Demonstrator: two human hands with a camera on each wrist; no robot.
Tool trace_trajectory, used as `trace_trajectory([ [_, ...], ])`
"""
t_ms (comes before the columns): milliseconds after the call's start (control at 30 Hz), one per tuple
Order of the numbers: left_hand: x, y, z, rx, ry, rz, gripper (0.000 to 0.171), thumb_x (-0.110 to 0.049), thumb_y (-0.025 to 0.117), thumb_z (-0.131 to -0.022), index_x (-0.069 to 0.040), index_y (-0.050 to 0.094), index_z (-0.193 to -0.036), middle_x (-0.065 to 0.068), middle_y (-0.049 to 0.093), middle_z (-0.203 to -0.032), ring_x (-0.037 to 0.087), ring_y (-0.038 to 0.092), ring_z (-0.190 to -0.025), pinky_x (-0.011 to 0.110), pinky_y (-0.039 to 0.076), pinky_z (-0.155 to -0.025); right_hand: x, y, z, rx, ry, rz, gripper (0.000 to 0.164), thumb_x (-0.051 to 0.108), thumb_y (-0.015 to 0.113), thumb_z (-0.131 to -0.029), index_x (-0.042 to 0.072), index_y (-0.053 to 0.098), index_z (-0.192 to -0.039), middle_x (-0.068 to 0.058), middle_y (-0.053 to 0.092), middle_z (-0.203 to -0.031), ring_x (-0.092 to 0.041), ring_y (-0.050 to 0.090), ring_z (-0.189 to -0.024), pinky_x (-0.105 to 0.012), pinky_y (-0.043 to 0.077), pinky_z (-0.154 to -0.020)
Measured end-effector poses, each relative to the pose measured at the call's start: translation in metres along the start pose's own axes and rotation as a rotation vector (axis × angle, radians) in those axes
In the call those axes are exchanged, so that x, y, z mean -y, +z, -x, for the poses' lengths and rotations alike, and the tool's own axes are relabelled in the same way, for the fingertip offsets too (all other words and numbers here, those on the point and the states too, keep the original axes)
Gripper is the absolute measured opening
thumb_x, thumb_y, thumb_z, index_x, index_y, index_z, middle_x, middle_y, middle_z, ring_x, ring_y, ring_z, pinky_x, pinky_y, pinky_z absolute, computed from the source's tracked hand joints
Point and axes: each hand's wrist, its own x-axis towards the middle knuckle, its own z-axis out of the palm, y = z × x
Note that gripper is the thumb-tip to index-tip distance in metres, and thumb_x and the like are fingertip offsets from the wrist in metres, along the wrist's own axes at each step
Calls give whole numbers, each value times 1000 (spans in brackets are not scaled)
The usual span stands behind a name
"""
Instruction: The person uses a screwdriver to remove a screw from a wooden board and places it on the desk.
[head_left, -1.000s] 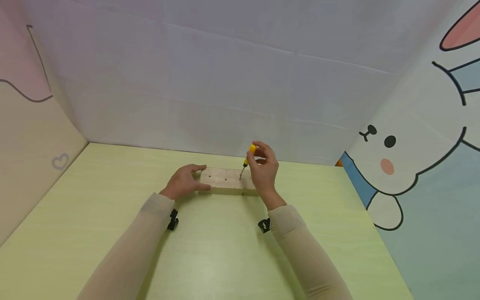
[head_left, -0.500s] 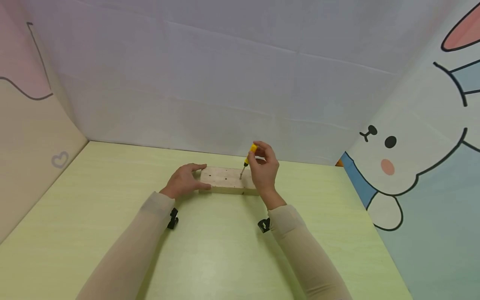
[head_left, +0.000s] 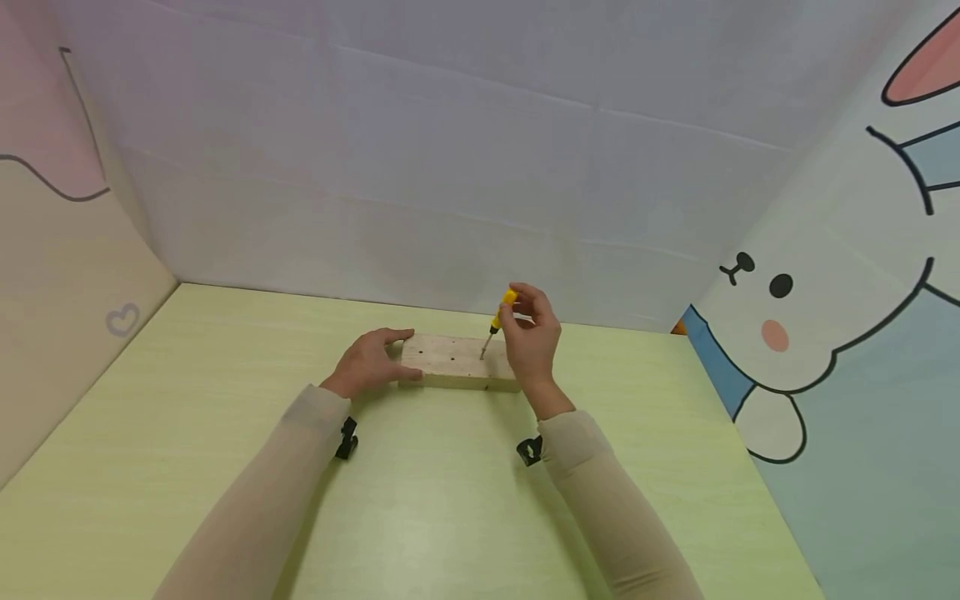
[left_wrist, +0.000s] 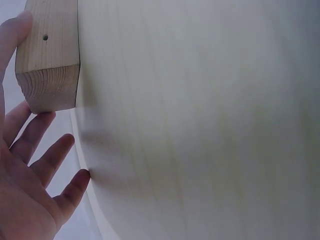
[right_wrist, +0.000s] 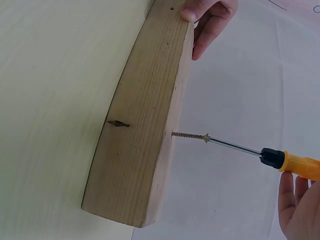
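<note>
A pale wooden block [head_left: 438, 357] with small dark holes in its top lies on the table. My left hand [head_left: 366, 363] grips its left end, thumb on the near side and fingertips against the far side; the left wrist view shows the other fingers spread beside the end grain [left_wrist: 47, 82]. Between the fingers and thumb of my right hand [head_left: 534, 346] is a screwdriver with a yellow handle [right_wrist: 300, 165]. Its shaft [right_wrist: 235, 145] meets the head of a brass-coloured screw [right_wrist: 189, 135], whose tip is in the block and whose threads mostly show. My right hand hides the block's right end.
The light yellow-green table [head_left: 435, 500] reaches back to a pale sheet wall [head_left: 420, 208]. A side panel with a cartoon rabbit [head_left: 832, 317] bounds it on the right, a beige panel [head_left: 67, 333] on the left. Black camera mounts [head_left: 529, 451] hang under both wrists.
Very little differs. My right hand and the top of the screwdriver handle have shifted slightly to the right; my left hand and the block stay in place.
</note>
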Motion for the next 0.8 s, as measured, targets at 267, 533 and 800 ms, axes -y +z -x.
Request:
trace_trajectory([
  [267,0,-1,-1,8,-5,-1,88,-52,83,-67,-29,47,-144,11,41,-150,34,34,-141,55,37,-108,0,0,-1,2,13,4,24,-5,61,-89,-6,63,-113,-27,62,-102,-38,62,-86,-13,52,-69],
  [533,-2,-3,-2,3,-9,-7,86,-50,83,-68,-29,48,-143,10,42,-150,34,34,-141,54,37,-109,-1,1,-3,-2,4,-13,23,-4,63,-88,-7,65,-110,-26,62,-101,-35,62,-85,-15,53,-69],
  [800,-2,-5,-6,7,-4,-18,87,-51,83,-68,-29,47,-144,11,42,-150,35,34,-141,55,37,-108,-3,2,-5,-21,-1,-12,26,-2,70,-84,-5,66,-109,-24,62,-101,-22,64,-84,-17,54,-70],
])
